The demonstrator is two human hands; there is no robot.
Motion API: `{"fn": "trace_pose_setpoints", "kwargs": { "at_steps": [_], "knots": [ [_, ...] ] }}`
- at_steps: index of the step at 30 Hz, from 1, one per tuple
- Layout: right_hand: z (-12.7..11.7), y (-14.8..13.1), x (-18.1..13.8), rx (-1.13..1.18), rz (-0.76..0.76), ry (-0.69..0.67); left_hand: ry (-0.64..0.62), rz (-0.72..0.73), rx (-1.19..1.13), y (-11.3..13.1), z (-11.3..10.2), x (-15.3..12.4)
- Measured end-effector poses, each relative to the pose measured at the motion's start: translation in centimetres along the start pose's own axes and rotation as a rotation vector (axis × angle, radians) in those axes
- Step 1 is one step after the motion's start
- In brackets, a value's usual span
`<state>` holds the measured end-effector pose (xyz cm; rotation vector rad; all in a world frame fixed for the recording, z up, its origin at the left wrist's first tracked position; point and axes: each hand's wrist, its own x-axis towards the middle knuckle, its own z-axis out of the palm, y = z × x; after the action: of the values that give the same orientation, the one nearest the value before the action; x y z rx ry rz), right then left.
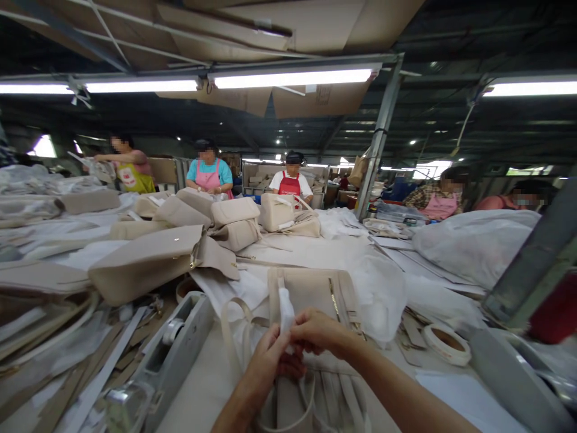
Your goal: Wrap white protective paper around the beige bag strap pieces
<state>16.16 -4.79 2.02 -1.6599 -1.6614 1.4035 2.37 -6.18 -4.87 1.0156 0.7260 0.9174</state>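
Observation:
A beige handbag (311,288) with a gold zipper (334,299) lies flat on the table in front of me. Both my hands meet over its lower part, at a white strip of thin wrapping (285,308) that stands up along a beige strap. My left hand (269,359) pinches the strip's lower end between thumb and fingers. From the other side, my right hand (315,331) closes its fingertips on the same strip. Loose beige straps (238,331) curl beside the bag, and more strap loops (336,397) hang below my hands. What lies between the fingertips is partly hidden.
A grey tape dispenser (183,346) stands at the left, another grey device (514,379) at the right by a tape roll (447,344). Beige bags (148,258) pile up at left. A metal post (381,138) rises beyond. Several people work across the table.

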Motion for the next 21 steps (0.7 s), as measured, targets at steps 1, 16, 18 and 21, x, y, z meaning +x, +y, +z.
{"fn": "trace_pose_setpoints", "kwargs": {
  "at_steps": [1, 16, 18, 21],
  "knots": [
    [-0.3, 0.0, -0.1, 0.023, 0.010, -0.038, 0.021, -0.002, 0.006, 0.0, 0.0, 0.1],
    [-1.0, 0.0, 0.9, -0.043, 0.054, -0.014, 0.238, 0.119, 0.256, -0.1, 0.0, 0.3],
    [-0.8, 0.4, 1.0, -0.035, 0.030, 0.025, 0.207, 0.112, 0.199, 0.3, 0.2, 0.0],
    [-0.4, 1.1, 1.0, 0.016, -0.031, 0.048, 0.165, 0.086, 0.097, 0.6, 0.3, -0.2]
  ]
}}
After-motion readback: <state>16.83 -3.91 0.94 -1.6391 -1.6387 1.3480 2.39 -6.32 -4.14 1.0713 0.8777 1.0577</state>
